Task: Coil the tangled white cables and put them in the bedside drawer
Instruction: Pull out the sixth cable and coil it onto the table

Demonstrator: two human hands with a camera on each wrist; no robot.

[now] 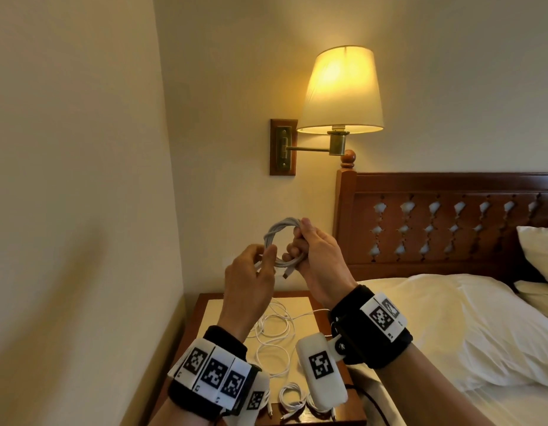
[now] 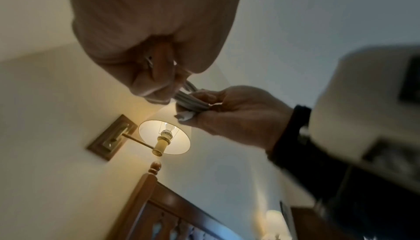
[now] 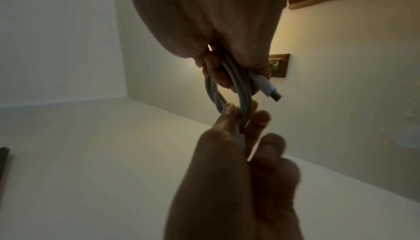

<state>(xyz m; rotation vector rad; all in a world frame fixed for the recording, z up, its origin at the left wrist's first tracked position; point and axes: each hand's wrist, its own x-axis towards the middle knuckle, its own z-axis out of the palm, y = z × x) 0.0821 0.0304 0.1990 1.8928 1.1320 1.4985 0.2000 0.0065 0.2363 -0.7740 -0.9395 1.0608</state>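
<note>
A white cable wound into a round coil (image 1: pixel 277 239) is held up in the air above the bedside table (image 1: pixel 325 305). My right hand (image 1: pixel 300 244) grips the coil's right side, fingers curled round the bundle (image 3: pixel 238 82), and a USB plug (image 3: pixel 269 90) sticks out below them. My left hand (image 1: pixel 260 259) pinches the coil's lower left part between thumb and fingers (image 3: pixel 229 116). Loose tangled white cables (image 1: pixel 272 333) lie on the table top below. The drawer is not in view.
Two small coiled white cables (image 1: pixel 292 396) lie at the table's front edge. A lit wall lamp (image 1: pixel 340 93) hangs above. The wooden headboard (image 1: pixel 444 222) and the bed with white sheets (image 1: pixel 451 327) are on the right, a wall (image 1: pixel 82 179) on the left.
</note>
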